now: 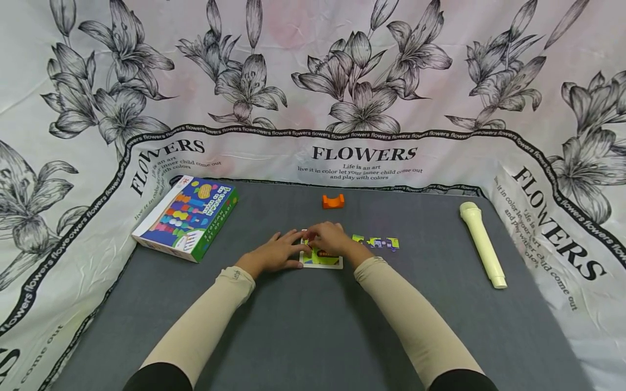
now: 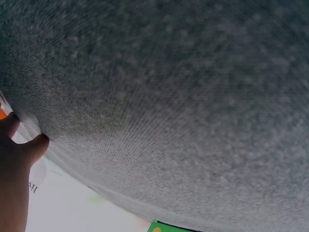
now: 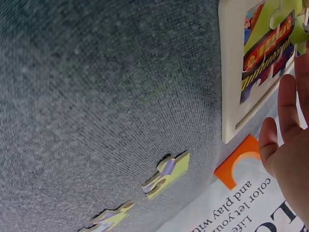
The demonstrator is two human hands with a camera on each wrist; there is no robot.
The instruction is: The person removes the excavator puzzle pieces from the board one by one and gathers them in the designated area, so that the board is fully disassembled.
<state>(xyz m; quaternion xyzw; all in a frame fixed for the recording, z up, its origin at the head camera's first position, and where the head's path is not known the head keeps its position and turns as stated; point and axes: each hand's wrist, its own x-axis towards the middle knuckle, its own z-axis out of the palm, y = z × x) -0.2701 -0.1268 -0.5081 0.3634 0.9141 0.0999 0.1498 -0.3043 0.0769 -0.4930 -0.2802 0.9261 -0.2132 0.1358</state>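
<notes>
A small white-framed puzzle board [image 1: 335,264] [image 3: 230,72] lies on the grey mat, partly filled with green and orange pieces. My left hand [image 1: 276,253] [image 2: 14,164] lies flat on the mat with its fingers straight, touching the board's left edge. Arched over the board's far side is my right hand [image 1: 330,238] [image 3: 289,140]. Its fingertips hold a green puzzle piece [image 3: 288,21] at the board's corner. Two loose green-purple pieces [image 1: 376,243] [image 3: 167,173] lie just right of the board.
An orange arch block [image 1: 333,201] [image 3: 237,166] sits beyond the board. The colourful puzzle box [image 1: 188,217] lies at the far left, and a cream torch-shaped tube [image 1: 481,244] lies at the right. Flower-printed cloth [image 1: 362,157] rises round the mat.
</notes>
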